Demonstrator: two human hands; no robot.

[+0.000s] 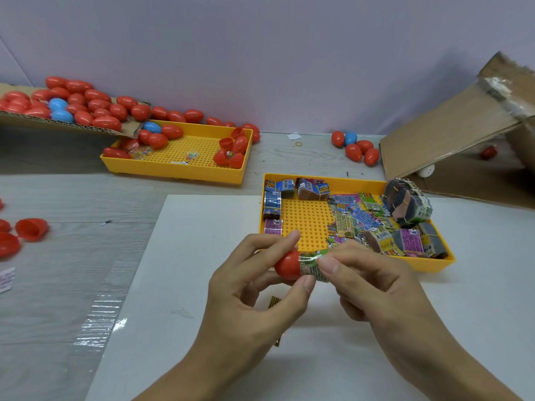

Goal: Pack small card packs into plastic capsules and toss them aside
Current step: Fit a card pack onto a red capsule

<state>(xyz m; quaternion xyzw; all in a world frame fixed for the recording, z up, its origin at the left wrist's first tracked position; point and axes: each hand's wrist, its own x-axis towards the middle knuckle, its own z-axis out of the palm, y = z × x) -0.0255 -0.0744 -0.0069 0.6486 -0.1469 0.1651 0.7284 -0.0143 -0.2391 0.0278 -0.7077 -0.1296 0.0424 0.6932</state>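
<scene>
My left hand [254, 287] grips a red capsule half [287, 265] between thumb and fingers above the white board. A green card pack [312, 266] wrapped in clear film sticks partly into its open end, and my right hand [373, 282] pinches that pack at its right side. Right behind the hands stands a yellow tray [304, 224] with several more card packs [364, 218] piled along its right and back sides.
A second yellow tray [179, 169] at back left holds red capsules and open halves. Many red and blue capsules [72, 102] lie on cardboard at far left. More capsules [357, 147] sit by a cardboard box [451, 131] at right. Loose red halves [30, 228] lie at left.
</scene>
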